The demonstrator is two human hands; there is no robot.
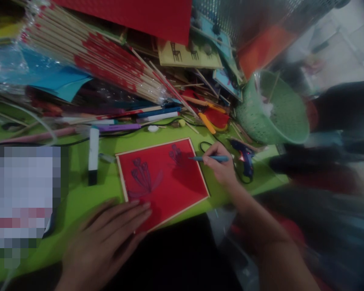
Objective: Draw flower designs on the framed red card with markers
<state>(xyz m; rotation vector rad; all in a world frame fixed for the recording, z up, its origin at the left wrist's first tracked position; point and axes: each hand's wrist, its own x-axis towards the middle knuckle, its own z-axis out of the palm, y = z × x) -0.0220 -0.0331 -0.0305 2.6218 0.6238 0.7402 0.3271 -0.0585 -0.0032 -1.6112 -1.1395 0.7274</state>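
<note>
On green table (79, 194), left hand (106, 238) flat on red card (166, 182), right hand (221, 167) fingers pinching slim blue tool (214, 159)

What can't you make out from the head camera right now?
Head view:
- Pen tip in the right hand: motion blur; contact with the red card unclear.
- Purple drawing: too blurred to read.
- Left hand: blurred, wrist cut off by the bottom edge.
- Table at left: hidden under a pixelated patch.
</note>
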